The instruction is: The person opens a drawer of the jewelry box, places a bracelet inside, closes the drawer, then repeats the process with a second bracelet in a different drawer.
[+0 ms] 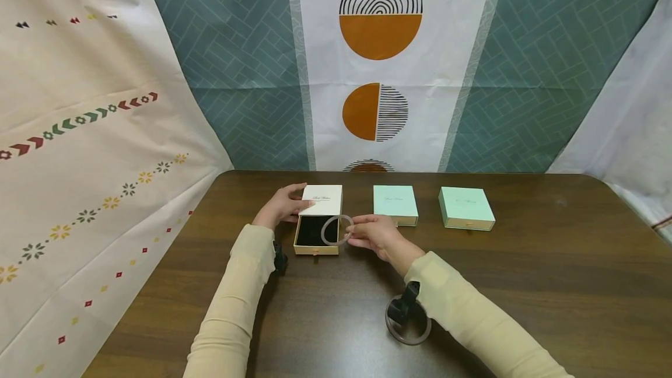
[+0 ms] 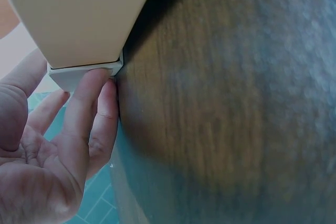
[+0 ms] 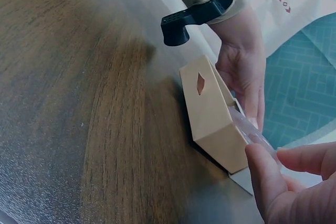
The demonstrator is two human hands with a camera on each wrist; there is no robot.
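Observation:
A white slide-out box [image 1: 326,196] lies on the table with its black-lined drawer [image 1: 317,250] pulled out toward me. My left hand [image 1: 283,206] grips the white sleeve from its left side; in the left wrist view, its fingertips [image 2: 100,74] touch the sleeve's edge. Between thumb and fingers, my right hand [image 1: 375,233] pinches a pale translucent bangle [image 1: 323,231] at the drawer's right side. In the right wrist view, the bangle [image 3: 254,132] tilts against the drawer's edge, partly hidden by the drawer wall [image 3: 210,114].
Two mint-green boxes, one [image 1: 395,200] right of the white box and another [image 1: 466,203] farther right, stand shut near the table's back edge. A second, greyish bangle [image 1: 412,343] lies under my right forearm. Patterned cloths hang behind and left of the table.

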